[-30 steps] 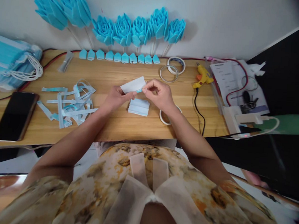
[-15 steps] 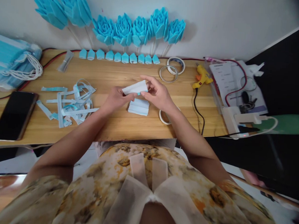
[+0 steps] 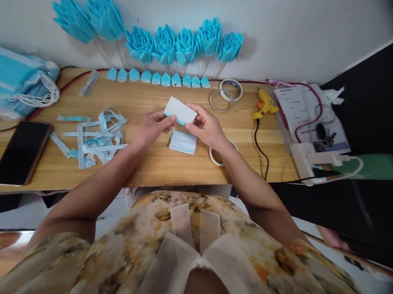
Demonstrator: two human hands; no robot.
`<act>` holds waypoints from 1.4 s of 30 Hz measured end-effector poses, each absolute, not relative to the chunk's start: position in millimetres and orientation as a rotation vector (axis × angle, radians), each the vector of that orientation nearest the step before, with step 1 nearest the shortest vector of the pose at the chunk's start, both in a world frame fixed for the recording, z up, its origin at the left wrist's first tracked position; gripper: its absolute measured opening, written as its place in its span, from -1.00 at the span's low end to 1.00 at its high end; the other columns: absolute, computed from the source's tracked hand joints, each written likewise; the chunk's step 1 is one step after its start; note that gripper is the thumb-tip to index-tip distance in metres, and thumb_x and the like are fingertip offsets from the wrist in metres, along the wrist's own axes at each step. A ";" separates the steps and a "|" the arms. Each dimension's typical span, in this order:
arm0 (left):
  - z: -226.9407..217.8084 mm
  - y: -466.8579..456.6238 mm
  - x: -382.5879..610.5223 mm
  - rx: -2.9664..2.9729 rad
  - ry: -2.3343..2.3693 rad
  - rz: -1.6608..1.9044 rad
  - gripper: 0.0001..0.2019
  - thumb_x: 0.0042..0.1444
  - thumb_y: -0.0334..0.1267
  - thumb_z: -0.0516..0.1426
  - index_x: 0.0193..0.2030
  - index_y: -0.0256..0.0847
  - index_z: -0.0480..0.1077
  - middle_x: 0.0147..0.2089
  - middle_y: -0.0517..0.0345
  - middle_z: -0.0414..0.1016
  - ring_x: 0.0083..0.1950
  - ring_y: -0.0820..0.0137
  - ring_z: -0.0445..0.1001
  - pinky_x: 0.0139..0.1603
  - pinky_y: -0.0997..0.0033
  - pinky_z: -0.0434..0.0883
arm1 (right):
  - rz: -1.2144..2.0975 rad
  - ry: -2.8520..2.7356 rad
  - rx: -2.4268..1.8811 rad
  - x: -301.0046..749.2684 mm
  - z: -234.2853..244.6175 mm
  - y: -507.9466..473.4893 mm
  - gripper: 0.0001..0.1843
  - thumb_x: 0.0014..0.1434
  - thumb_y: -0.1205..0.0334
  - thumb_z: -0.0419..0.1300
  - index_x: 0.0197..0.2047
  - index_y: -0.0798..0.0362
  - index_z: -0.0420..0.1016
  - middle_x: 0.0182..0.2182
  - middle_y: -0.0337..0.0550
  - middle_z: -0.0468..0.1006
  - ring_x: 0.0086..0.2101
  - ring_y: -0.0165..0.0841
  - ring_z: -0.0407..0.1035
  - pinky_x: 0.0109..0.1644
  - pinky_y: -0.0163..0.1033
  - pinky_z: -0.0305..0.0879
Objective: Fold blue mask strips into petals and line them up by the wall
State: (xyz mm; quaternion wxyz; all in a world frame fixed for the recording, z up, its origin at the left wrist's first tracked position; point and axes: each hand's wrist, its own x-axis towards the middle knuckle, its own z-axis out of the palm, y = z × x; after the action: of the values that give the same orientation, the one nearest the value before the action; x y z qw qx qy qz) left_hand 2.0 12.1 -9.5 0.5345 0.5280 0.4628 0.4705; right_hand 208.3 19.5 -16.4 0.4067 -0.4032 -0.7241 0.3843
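Between my hands is a rectangular piece of face-mask fabric (image 3: 181, 110), white with a blue strip along its near edge. My left hand (image 3: 154, 126) pinches its left end, thumb on the near edge. The right end is gripped by my right hand (image 3: 207, 124), thumb in front and fingers behind. Just below, on the table, lies a small stack of similar white-blue pieces (image 3: 182, 142). A row of folded blue petals (image 3: 156, 78) runs along the back of the table. Blue fabric roses on sticks (image 3: 164, 42) lean against the wall.
Cut mask strips (image 3: 100, 137) lie in a heap at left, near a phone (image 3: 21, 153) and bagged blue masks (image 3: 15, 82). Tape rolls (image 3: 236, 98) and a yellow glue gun (image 3: 265, 104) are at right. Beyond them are papers (image 3: 299, 104) and a power strip (image 3: 303, 159).
The piece has swung from slanting up at the right to slanting down there, and more of its white face shows. My left fingers have shifted on it.
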 end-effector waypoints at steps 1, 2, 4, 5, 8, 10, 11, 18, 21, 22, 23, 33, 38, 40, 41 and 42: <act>-9.3 11.6 2.4 1.261 1.095 1.104 -0.70 0.02 -0.02 0.34 -0.48 -0.23 0.52 -0.53 0.18 0.46 -0.50 0.50 0.32 -0.43 0.47 0.27 | 0.960 -1.823 -1.010 208.2 -16.3 19.2 -0.42 0.13 0.21 0.24 0.25 -0.06 0.41 -0.16 -0.18 0.61 -0.32 -0.34 0.44 -0.23 -0.21 0.43; -8.8 11.0 2.7 1.265 1.095 1.088 -0.68 0.02 0.01 0.34 -0.48 -0.22 0.52 -0.53 0.18 0.46 -0.50 0.49 0.33 -0.42 0.47 0.28 | 0.955 -1.821 -1.001 208.1 -16.3 19.1 -0.42 0.13 0.21 0.24 0.25 -0.06 0.41 -0.15 -0.18 0.61 -0.30 -0.33 0.44 -0.21 -0.20 0.44; -7.1 9.7 3.2 1.263 1.116 1.072 -0.66 0.01 0.03 0.35 -0.50 -0.22 0.52 -0.54 0.17 0.46 -0.49 0.49 0.34 -0.42 0.46 0.29 | 0.958 -1.823 -0.993 207.9 -17.0 19.0 -0.42 0.14 0.20 0.24 0.25 -0.06 0.40 -0.13 -0.17 0.61 -0.29 -0.33 0.45 -0.18 -0.19 0.45; -6.3 9.2 3.4 1.255 1.126 1.076 -0.65 0.01 0.04 0.35 -0.52 -0.22 0.51 -0.54 0.17 0.46 -0.50 0.49 0.33 -0.42 0.46 0.29 | 0.964 -1.826 -0.996 207.8 -17.6 19.0 -0.42 0.15 0.19 0.25 0.25 -0.06 0.39 -0.12 -0.17 0.61 -0.29 -0.33 0.45 -0.18 -0.19 0.45; -5.2 8.8 3.4 1.211 1.133 1.097 -0.64 0.01 0.04 0.36 -0.53 -0.23 0.52 -0.55 0.15 0.46 -0.51 0.50 0.32 -0.44 0.46 0.28 | 0.979 -1.830 -0.996 207.3 -19.9 19.4 -0.41 0.15 0.18 0.25 0.26 -0.05 0.38 -0.10 -0.16 0.61 -0.29 -0.34 0.45 -0.18 -0.20 0.44; -5.6 9.2 3.5 1.189 1.136 1.109 -0.65 0.00 0.02 0.38 -0.53 -0.24 0.54 -0.56 0.15 0.46 -0.52 0.50 0.31 -0.46 0.46 0.28 | 0.982 -1.830 -0.981 207.1 -20.8 19.5 -0.40 0.15 0.18 0.26 0.27 -0.03 0.39 -0.08 -0.14 0.61 -0.28 -0.34 0.46 -0.17 -0.20 0.44; -5.9 9.5 3.5 1.182 1.140 1.115 -0.65 0.00 0.01 0.38 -0.53 -0.24 0.54 -0.56 0.16 0.45 -0.53 0.51 0.30 -0.46 0.46 0.27 | 0.984 -1.831 -0.977 207.0 -20.7 19.5 -0.40 0.14 0.18 0.27 0.26 -0.03 0.39 -0.07 -0.13 0.61 -0.27 -0.33 0.46 -0.17 -0.20 0.44; -5.1 9.6 5.2 1.092 1.081 1.150 -0.67 -0.05 -0.04 0.41 -0.56 -0.26 0.53 -0.52 0.13 0.51 -0.52 0.53 0.31 -0.47 0.48 0.25 | 0.996 -1.841 -1.023 206.6 -14.6 16.6 -0.40 0.13 0.21 0.24 0.27 -0.02 0.40 -0.16 -0.20 0.61 -0.32 -0.36 0.41 -0.23 -0.24 0.39; -4.1 9.0 6.0 1.053 1.079 1.152 -0.68 -0.05 -0.08 0.41 -0.57 -0.27 0.51 -0.53 0.14 0.50 -0.52 0.54 0.31 -0.46 0.49 0.24 | 1.003 -1.846 -1.018 206.1 -13.8 15.6 -0.39 0.14 0.21 0.24 0.28 0.00 0.40 -0.15 -0.19 0.61 -0.33 -0.37 0.40 -0.24 -0.24 0.39; -4.0 9.0 6.0 1.043 1.074 1.154 -0.69 -0.04 -0.10 0.41 -0.57 -0.27 0.51 -0.53 0.14 0.50 -0.52 0.54 0.31 -0.46 0.49 0.24 | 1.003 -1.852 -1.014 206.2 -14.0 15.6 -0.39 0.14 0.21 0.24 0.28 0.00 0.40 -0.14 -0.18 0.61 -0.33 -0.37 0.40 -0.24 -0.24 0.39; -3.9 9.1 5.9 1.032 1.066 1.156 -0.71 -0.03 -0.13 0.41 -0.57 -0.27 0.51 -0.53 0.15 0.50 -0.52 0.54 0.31 -0.46 0.50 0.25 | 0.997 -1.860 -1.011 206.5 -14.4 15.7 -0.39 0.14 0.21 0.24 0.29 -0.01 0.40 -0.14 -0.19 0.61 -0.32 -0.37 0.40 -0.23 -0.24 0.39; -5.2 13.0 1.3 0.833 0.998 1.153 -0.74 0.02 -0.24 0.40 -0.56 -0.28 0.49 -0.54 0.16 0.51 -0.56 0.57 0.35 -0.51 0.53 0.25 | 0.583 -1.997 -0.961 222.7 0.7 23.0 -0.41 0.28 0.19 0.15 0.37 -0.08 0.30 0.18 -0.05 0.54 0.16 -0.14 0.41 0.20 0.06 0.45; -4.9 13.0 0.6 0.794 0.963 1.100 -0.78 0.04 -0.27 0.40 -0.49 -0.29 0.50 -0.53 0.17 0.50 -0.55 0.56 0.36 -0.50 0.52 0.26 | 0.253 -2.259 -0.792 223.0 2.4 24.5 -0.34 0.19 0.33 0.22 0.36 -0.07 0.32 0.32 -0.02 0.42 0.31 -0.07 0.27 0.43 0.21 0.18; -3.4 12.4 0.6 0.794 0.964 1.089 -0.79 0.05 -0.28 0.39 -0.49 -0.28 0.49 -0.54 0.17 0.49 -0.54 0.55 0.37 -0.50 0.52 0.26 | 0.221 -2.300 -0.734 222.2 -1.9 25.9 -0.33 0.23 0.25 0.24 0.39 -0.08 0.27 0.35 -0.01 0.38 0.34 -0.05 0.23 0.43 0.25 0.16; -2.7 11.9 0.6 0.797 0.962 1.083 -0.79 0.06 -0.29 0.39 -0.49 -0.29 0.49 -0.54 0.17 0.49 -0.54 0.55 0.37 -0.50 0.52 0.26 | 0.222 -2.315 -0.720 221.7 -4.3 26.6 -0.33 0.25 0.20 0.25 0.41 -0.09 0.25 0.36 -0.01 0.36 0.35 -0.05 0.21 0.44 0.27 0.14; -2.1 11.4 0.7 0.803 0.960 1.076 -0.79 0.06 -0.29 0.38 -0.49 -0.29 0.49 -0.53 0.16 0.50 -0.54 0.55 0.38 -0.49 0.52 0.26 | 0.230 -2.327 -0.713 221.2 -6.8 27.3 -0.33 0.27 0.15 0.25 0.42 -0.11 0.25 0.37 -0.01 0.35 0.36 -0.05 0.20 0.44 0.28 0.13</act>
State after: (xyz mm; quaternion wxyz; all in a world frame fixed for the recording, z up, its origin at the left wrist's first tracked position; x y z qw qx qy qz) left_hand 0.7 11.4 -2.1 0.6785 0.3573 0.4272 0.4791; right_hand 221.2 27.3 -6.8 0.3415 -0.2742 -0.8946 0.0884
